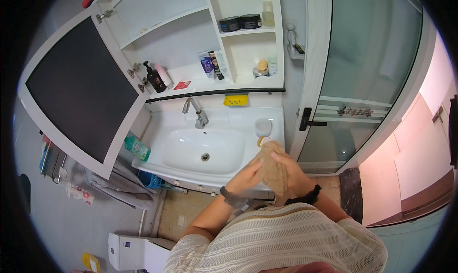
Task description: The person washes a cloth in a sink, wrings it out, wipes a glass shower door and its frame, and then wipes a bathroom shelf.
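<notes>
A tan cloth (273, 173), fluffy like a small towel, is bunched between my two hands above the front right corner of the white washbasin (202, 155). My left hand (247, 176) grips it from the left side. On its right side my right hand (292, 165) holds it, thumb laid over the top. Just beyond the cloth, a small round yellow-and-white item (263, 141) lies on the basin's rim, partly hidden. Behind that stands a translucent cup (263, 127). The chrome faucet (196, 114) rises at the back of the basin, and no water shows from it.
Above the basin, a white wall cabinet (250, 83) holds bottles, tubes and jars; its door (82, 90) swings out left. A green bottle (137, 148) rests at the basin's left edge. A yellow soap dish (235, 100) hangs behind. At right stands a glass door (357, 65).
</notes>
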`<state>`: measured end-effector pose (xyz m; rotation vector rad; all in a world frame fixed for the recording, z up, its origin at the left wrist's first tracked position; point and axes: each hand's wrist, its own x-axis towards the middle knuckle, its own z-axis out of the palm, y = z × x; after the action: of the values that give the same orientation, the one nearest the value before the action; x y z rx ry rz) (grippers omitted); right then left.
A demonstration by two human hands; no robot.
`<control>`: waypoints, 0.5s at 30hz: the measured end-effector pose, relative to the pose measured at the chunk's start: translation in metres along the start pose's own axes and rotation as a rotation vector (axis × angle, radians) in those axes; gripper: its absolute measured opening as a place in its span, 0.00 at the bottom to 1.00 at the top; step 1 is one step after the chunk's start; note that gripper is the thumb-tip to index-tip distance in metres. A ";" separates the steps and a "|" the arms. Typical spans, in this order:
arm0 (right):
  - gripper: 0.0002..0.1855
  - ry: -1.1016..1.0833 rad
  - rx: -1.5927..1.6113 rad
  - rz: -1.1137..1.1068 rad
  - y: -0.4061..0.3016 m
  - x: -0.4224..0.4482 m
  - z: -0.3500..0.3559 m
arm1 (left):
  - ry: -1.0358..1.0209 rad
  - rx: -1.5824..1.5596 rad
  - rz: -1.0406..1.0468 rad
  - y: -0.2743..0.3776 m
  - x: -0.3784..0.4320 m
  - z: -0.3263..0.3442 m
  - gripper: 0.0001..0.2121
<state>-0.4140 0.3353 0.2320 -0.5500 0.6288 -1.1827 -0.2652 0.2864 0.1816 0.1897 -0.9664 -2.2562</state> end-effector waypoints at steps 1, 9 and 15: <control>0.20 0.055 0.136 0.021 0.010 0.002 -0.002 | -0.096 -0.028 0.043 -0.004 0.003 0.010 0.25; 0.18 0.283 -0.486 -0.612 0.035 0.058 -0.027 | 0.219 -0.103 -0.033 -0.026 0.021 -0.021 0.18; 0.16 0.500 -1.667 -0.983 -0.084 0.109 -0.065 | 0.442 -0.139 0.116 0.002 0.013 -0.004 0.18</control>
<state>-0.4889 0.2031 0.2263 -2.1727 1.9183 -1.4776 -0.2730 0.2746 0.1813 0.5309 -0.5691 -2.0436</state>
